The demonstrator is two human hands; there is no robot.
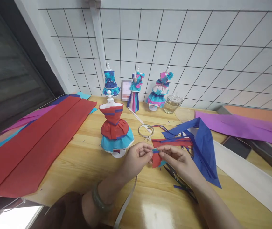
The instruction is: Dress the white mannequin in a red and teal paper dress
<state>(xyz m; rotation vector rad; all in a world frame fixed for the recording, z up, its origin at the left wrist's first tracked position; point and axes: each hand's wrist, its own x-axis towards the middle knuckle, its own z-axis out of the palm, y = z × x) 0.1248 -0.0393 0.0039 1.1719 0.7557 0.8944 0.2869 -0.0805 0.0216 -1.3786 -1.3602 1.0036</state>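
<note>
Between my two hands is a small piece of red fabric with a blue strip across its top. My left hand pinches its left edge, thumb against fingers. At the other edge my right hand pinches it the same way. Just beyond my left hand stands a small mannequin in a red and turquoise dress with blue trim. Dark scissors lie on the table, partly beneath my right forearm. Red and blue scraps lie behind the hands.
Long red fabric covers the left side over other coloured sheets. Three dressed mannequins stand along the tiled wall, near a glass of liquid. Blue fabric, white fabric, purple fabric and a dark phone lie right. A ring lies centrally.
</note>
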